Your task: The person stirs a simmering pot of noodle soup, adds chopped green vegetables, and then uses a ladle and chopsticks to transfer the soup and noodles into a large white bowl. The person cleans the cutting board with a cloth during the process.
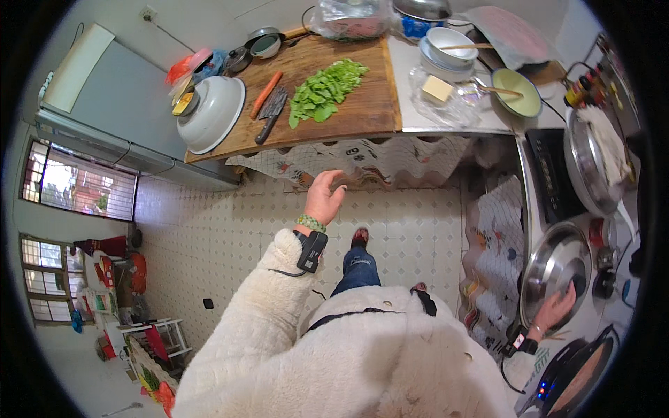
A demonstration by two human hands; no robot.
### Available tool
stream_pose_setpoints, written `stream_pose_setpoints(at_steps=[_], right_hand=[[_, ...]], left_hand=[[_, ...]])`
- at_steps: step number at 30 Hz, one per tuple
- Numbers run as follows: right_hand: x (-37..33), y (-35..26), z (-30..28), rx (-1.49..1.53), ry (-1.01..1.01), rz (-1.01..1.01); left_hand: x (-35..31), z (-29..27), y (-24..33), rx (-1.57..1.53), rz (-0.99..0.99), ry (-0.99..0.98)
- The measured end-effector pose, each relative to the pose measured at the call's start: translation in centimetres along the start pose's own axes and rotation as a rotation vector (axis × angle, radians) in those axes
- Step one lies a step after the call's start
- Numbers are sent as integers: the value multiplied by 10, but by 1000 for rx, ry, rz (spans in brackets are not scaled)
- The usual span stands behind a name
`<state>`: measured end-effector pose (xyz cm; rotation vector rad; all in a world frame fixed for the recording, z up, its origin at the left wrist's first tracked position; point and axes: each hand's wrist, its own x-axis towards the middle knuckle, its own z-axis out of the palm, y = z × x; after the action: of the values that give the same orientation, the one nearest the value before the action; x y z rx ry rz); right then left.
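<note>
My right hand (pixel 555 308) is at the far right, with its fingers around the dark knob of a large round steel lid (pixel 547 268). The lid lies on the counter along the right side; what is under it is hidden. My left hand (pixel 325 198) hangs over the tiled floor in front of the counter, holding nothing. Its fingers are loosely bent, with the thumb apart. Nearest to it, on the wooden board (pixel 369 104), are a cleaver (pixel 272 111), a carrot (pixel 267 94) and a heap of chopped green leaves (pixel 326 92).
A white basin (pixel 212 115) sits upside down at the board's left. Beyond the board's right end are a yellow block (pixel 437 89) on plastic, white bowls (pixel 451 45) and a green bowl (pixel 517 94). An induction cooker (pixel 554 174), steel pan (pixel 589 164) and black electric pan (pixel 582 380) line the right counter.
</note>
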<state>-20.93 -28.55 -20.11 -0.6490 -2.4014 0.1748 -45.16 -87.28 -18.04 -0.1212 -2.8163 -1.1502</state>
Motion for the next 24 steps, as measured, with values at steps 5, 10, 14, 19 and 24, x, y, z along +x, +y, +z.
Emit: stream_pose_setpoints(at_steps=[5, 10, 14, 19, 24], right_hand=[[60, -244, 98, 661, -347, -113], [88, -460, 207, 858, -586, -271], [116, -558, 305, 881, -677, -347], [166, -621, 406, 773, -649, -364], [191, -668, 449, 763, -732, -707]], left_hand=[[76, -17, -86, 37, 5, 332], [166, -31, -155, 83, -86, 288], [211, -26, -175, 122, -100, 206], [245, -14, -170, 48, -129, 224], [280, 2, -156, -13, -50, 286]])
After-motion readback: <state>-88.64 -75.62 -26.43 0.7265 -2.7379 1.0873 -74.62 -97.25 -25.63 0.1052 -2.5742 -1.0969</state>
